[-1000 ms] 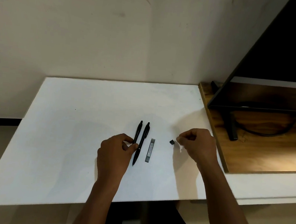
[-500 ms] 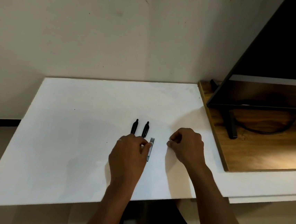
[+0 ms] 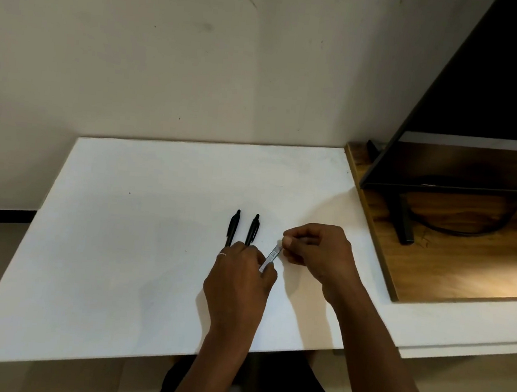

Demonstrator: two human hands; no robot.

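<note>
Two black pens lie side by side on the white board, the left pen and the right pen, their lower ends hidden behind my left hand. My left hand pinches the lower end of a thin grey lead case and holds it tilted above the board. My right hand has its fingers curled and pinches the case's upper end. The small black cap seen earlier is not visible.
A wooden board lies to the right, carrying a dark monitor on a stand with a black cable. A pale wall rises behind the table. The white board's front edge overhangs near my arms.
My left hand moved right from the pens to the grey case and lifted it. My right hand came left and met its upper end. The small black cap went out of sight.
</note>
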